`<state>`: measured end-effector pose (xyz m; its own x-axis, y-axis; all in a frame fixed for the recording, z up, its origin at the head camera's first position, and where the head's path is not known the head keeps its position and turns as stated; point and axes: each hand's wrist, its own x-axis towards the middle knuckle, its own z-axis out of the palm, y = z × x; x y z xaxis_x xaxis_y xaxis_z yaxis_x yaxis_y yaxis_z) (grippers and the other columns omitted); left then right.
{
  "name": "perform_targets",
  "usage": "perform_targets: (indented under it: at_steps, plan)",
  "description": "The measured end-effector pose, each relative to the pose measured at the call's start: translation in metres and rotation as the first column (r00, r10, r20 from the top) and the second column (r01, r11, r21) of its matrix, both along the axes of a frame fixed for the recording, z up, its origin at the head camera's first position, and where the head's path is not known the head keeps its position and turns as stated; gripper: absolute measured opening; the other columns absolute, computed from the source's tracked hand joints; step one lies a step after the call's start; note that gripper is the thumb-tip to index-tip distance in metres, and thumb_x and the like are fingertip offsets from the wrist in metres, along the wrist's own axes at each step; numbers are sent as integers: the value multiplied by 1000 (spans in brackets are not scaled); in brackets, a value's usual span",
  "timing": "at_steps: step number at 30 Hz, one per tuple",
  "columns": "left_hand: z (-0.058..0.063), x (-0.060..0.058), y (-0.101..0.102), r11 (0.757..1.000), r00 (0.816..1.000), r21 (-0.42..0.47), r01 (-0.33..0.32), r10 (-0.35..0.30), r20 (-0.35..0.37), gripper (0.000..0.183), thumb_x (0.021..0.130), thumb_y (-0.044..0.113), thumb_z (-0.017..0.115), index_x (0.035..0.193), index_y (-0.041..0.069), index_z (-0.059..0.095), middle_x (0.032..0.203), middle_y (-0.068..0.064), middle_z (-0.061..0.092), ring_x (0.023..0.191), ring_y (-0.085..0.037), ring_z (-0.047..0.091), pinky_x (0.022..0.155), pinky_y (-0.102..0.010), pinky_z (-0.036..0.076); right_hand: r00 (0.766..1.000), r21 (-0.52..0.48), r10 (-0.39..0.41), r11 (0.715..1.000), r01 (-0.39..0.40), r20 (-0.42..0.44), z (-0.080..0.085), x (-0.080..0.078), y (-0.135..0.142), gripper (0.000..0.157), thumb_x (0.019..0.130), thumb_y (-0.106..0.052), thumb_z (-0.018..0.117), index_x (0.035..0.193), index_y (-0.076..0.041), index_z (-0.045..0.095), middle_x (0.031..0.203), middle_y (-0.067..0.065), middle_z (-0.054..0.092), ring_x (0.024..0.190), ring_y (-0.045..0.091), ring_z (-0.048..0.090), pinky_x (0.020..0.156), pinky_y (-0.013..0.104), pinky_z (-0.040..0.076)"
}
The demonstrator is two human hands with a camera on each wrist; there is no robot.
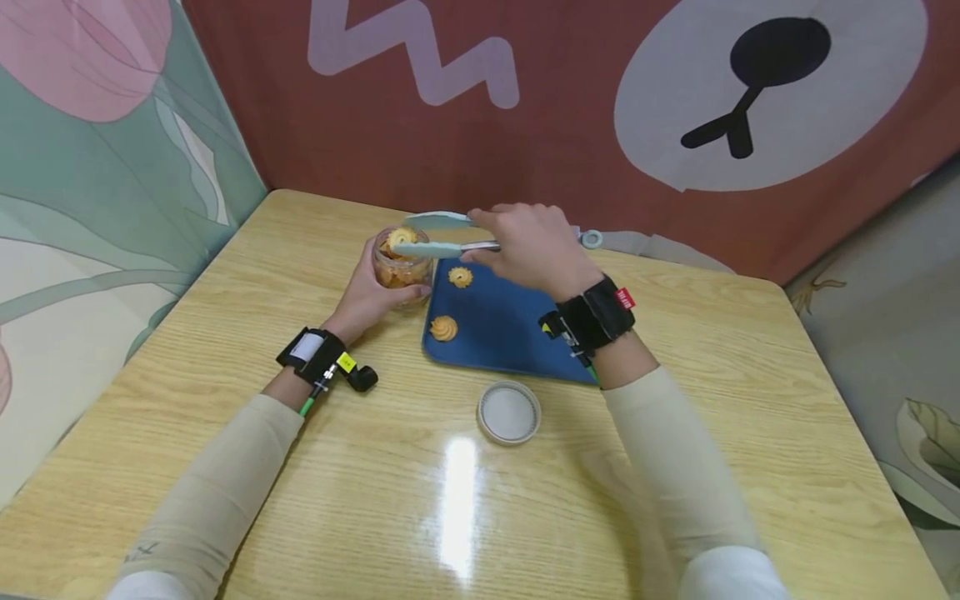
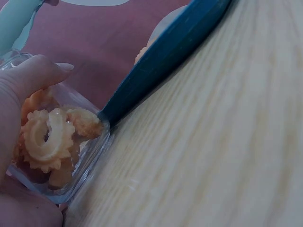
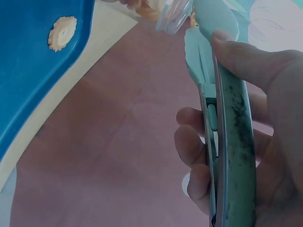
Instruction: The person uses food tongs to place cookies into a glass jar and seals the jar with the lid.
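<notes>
My left hand grips a clear jar of piped butter cookies at the tray's left edge. In the left wrist view, a ring-shaped cookie shows through its wall. My right hand holds light-blue-tipped tongs, thumb on one arm and fingers curled round the other. Over the jar's mouth, the tong tips stand apart in the head view. A cookie is at the mouth beside them; whether they pinch it I cannot tell. On the blue tray lie a ring cookie and a swirled cookie.
A round whitish lid lies on the wooden table in front of the tray. Behind the table's far edge hangs a reddish-brown printed cloth. My right forearm crosses the tray's right part and hides some of it.
</notes>
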<state>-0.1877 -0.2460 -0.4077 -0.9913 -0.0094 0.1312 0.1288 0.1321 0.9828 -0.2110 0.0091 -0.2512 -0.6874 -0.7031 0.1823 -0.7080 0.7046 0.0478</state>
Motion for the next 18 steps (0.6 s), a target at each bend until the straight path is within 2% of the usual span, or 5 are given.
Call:
perform_targets:
  at_steps: [11,18]
  plan:
    - [0,0,-1,1000,1000,5,7,-7,-2,99,84,12,88,160,30,27,157,-4,42,145,-21,43,125,-47,32,1000,19,22,1000,-22,1,1,-2,-9,61,97,-53,71,147,-20,62,106,4,77,72,21,64,51,34,43]
    - [0,2,1,1000,1000,15,8,-8,8,100,84,11,87,161,29,26,157,-5,41,144,-22,43,124,-47,34,999,17,3,1000,-4,36,3,0,-10,70,97,-58,68,153,-18,55,134,5,73,95,24,72,53,35,46]
